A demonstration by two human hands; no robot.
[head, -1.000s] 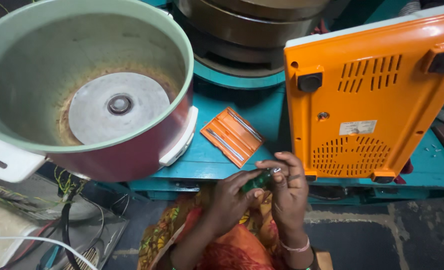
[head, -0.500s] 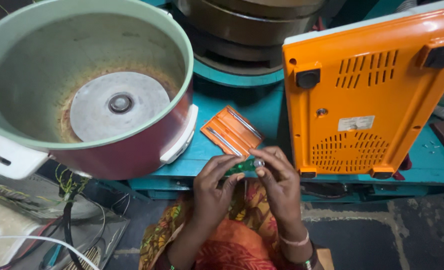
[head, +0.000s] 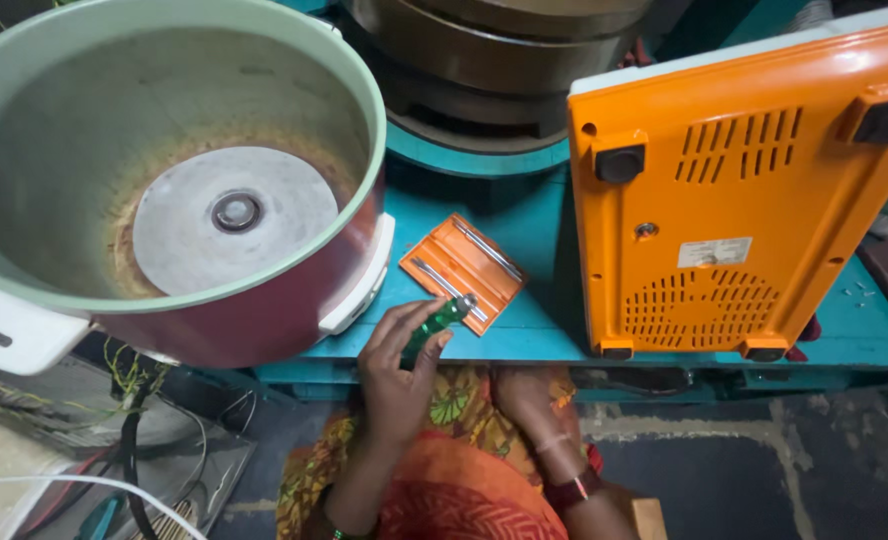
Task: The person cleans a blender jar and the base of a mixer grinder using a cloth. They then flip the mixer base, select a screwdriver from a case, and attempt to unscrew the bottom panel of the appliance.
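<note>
A: Left hand was closed around a green-handled screwdriver, fingers wrapped on the handle, metal tip pointing up and to the right. It sat at the front edge of the teal bench.

B: And the tip?

A: Touching, or just over, the near edge of an orange bit case lying open on the bench, with metal bits in its slots. Couldn't tell which.

B: Right hand?

A: Right hand was down below the bench's front edge, resting on the patterned cloth at the lap. Fingers hidden under the bench; couldn't tell how far open, or whether it held anything.

B: Surroundings?

A: Red cooker body with a pale green rim, left end of the bench, heating plate exposed. An orange appliance stood on edge at the right, underside facing, vents and black feet showing.
</note>
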